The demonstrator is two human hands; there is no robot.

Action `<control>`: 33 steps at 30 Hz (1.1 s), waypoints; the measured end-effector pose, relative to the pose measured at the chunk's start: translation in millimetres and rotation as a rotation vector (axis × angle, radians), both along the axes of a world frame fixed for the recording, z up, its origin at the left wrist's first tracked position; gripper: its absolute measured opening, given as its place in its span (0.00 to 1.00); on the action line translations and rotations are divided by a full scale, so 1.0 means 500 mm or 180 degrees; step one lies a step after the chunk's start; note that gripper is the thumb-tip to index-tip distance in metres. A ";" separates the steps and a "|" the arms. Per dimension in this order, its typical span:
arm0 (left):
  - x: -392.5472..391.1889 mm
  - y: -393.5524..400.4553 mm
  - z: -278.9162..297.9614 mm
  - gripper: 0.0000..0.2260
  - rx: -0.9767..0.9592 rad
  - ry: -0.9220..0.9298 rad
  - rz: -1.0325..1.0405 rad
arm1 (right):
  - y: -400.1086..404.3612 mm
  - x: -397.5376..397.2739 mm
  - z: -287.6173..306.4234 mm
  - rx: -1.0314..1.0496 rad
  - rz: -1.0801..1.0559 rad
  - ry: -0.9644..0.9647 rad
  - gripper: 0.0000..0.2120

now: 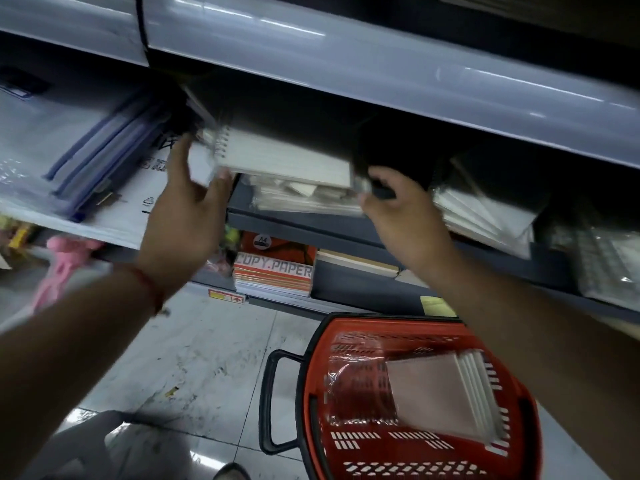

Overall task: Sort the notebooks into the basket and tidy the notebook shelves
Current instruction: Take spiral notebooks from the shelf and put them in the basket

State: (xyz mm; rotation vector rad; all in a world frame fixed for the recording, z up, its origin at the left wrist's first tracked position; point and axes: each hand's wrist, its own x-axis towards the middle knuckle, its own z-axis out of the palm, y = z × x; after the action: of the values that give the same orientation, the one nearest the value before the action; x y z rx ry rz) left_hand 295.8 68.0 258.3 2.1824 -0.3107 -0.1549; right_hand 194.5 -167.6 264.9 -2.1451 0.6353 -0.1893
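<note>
Head view: a spiral notebook [287, 159] with a pale cover is held at the front edge of the middle shelf [311, 225], tilted, its wire binding toward the left. It sits on top of a stack of plastic-wrapped notebooks [304, 197] lying flat on that shelf. The left hand [188, 206] grips the notebook's left end, thumb and fingers curled round the bound corner. The right hand [398, 202] is at the notebook's right end, fingers curled on the corner of the wrapped stack; the exact hold is blurred.

The red basket [349, 455] stands on the floor [194, 368] below the right arm, its black handle [273, 403] folded out to the left. Inside it lies one wrapped pack of spiral notebooks [446, 396], slanted, bindings to the right, with loose clear wrap to its left.

On the same shelf, right of the right hand, more wrapped notebooks [485, 213] lie in a leaning pile. Left of the left hand, clear zip folders [86, 157] with blue edges lie on a white shelf. On the lower shelf between the arms, a ream of copy paper [273, 271] rests. A pink item [65, 265] hangs at the far left.
</note>
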 end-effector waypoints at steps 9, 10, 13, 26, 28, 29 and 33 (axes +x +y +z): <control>-0.367 -0.021 -0.218 0.19 0.1567 0.0479 -0.1638 | -0.041 -0.457 -0.185 -0.0566 0.0736 0.2090 0.18; -0.396 -0.035 -0.239 0.18 0.1718 0.0512 -0.1872 | -0.052 -0.498 -0.214 -0.0559 0.0769 0.2421 0.20; -0.464 -0.078 -0.305 0.21 0.2081 0.0608 -0.2293 | -0.092 -0.600 -0.303 -0.0515 0.0678 0.3053 0.24; -0.467 -0.228 -0.656 0.26 0.2487 -0.0121 -0.2917 | -0.261 -0.570 -0.651 -0.1650 -0.0168 0.2903 0.29; -0.439 -0.243 -0.704 0.26 0.2607 -0.0102 -0.3058 | -0.272 -0.546 -0.687 -0.1904 -0.0269 0.2786 0.30; -0.424 -0.248 -0.721 0.26 0.2672 -0.0034 -0.3147 | -0.277 -0.537 -0.701 -0.2026 -0.0290 0.2750 0.29; -0.383 -0.264 -0.759 0.21 0.2571 0.0157 -0.3398 | -0.284 -0.515 -0.724 -0.2450 -0.0429 0.2728 0.21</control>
State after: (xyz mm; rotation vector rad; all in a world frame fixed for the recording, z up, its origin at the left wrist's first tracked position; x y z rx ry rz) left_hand 104.5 -63.9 -121.4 2.5114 -1.5813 -1.0676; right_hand -63.2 -309.6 -97.2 -2.9134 1.3580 0.5378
